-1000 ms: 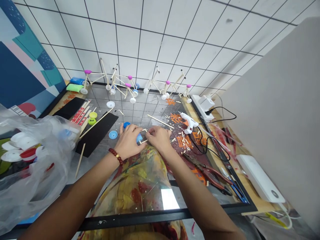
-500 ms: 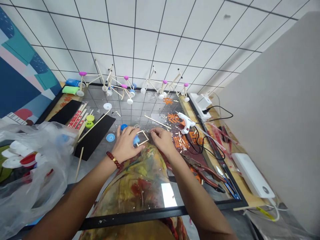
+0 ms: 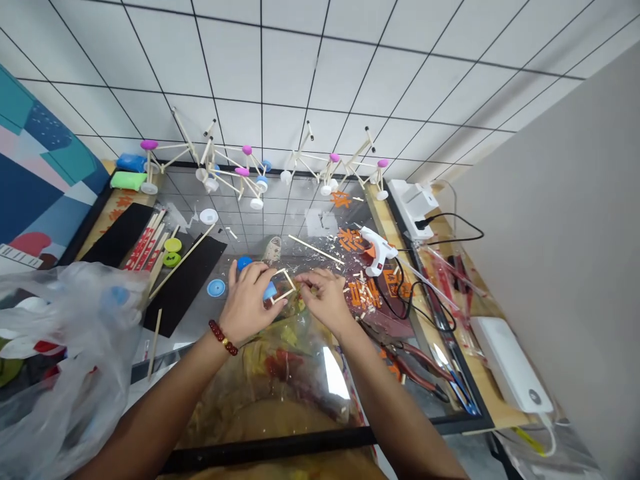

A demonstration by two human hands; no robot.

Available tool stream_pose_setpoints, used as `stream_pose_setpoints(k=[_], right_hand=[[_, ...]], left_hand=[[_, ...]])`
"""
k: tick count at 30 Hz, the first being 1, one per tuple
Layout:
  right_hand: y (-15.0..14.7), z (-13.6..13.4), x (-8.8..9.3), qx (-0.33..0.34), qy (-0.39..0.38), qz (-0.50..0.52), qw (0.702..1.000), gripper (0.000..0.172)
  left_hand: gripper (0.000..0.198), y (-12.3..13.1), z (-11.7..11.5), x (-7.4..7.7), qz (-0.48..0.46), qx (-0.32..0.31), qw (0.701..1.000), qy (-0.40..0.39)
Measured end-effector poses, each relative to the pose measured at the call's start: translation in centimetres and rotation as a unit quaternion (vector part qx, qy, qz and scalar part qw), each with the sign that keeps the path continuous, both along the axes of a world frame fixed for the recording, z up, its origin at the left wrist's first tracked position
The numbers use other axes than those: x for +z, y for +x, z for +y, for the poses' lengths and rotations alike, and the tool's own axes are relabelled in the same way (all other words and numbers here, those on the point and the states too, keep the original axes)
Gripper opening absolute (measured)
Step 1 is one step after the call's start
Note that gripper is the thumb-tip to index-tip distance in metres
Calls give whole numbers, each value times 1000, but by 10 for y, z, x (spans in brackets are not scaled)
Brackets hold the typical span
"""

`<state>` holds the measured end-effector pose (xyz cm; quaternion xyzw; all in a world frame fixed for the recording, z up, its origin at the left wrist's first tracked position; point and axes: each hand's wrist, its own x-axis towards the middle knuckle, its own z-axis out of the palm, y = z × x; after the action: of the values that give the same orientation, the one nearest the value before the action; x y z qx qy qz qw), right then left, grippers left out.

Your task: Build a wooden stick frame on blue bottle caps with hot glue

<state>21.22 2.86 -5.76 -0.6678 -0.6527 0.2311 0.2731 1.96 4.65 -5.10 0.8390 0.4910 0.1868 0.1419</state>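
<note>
My left hand point(image 3: 247, 297) is curled over a small four-sided frame of thin wooden sticks point(image 3: 293, 289), gripping its left side between fingers and thumb. A blue piece point(image 3: 270, 291) shows inside that grip, partly covered by my fingers. My right hand point(image 3: 325, 297) is just right of the frame, with thumb and forefinger pinched near its right corner. Whatever sits in that pinch is too small to make out. Beyond my left hand lies a blue cap point(image 3: 244, 263), and left of it a blue wheel-like disc point(image 3: 216, 288). A loose wooden stick point(image 3: 316, 249) rests farther back.
A white glue gun point(image 3: 377, 250) with its cable lies right, above pliers point(image 3: 415, 367) and a power strip point(image 3: 407, 207). Stick models with wheels point(image 3: 243, 172) line the back wall. Left are black sheets point(image 3: 193, 287) and a plastic bag point(image 3: 100, 333). Wood scraps litter the glass tabletop.
The camera view has shifted slightly. My right fingertips have come a little nearer the frame's right corner, while my left hand keeps its hold on the frame.
</note>
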Motion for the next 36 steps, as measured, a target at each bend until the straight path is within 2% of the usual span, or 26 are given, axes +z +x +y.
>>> stream_pose_setpoints(k=[14,23,30,36], right_hand=[[0,-2,-3,24,32,7,999,28],[-1,-3,-2,23,18,9,1000,28],[-11,7,6,-33,-4,11,999,10],[-21,16,8,-38,-19,-12,999,4]], left_hand=[[44,1,3,2,11,-11,1000,-1],[44,2,4,1,1,-5,1000,-1],[43,1,5,0,-3,-7,1000,-6],[41,1,4,0,-6,-6,1000,-7]])
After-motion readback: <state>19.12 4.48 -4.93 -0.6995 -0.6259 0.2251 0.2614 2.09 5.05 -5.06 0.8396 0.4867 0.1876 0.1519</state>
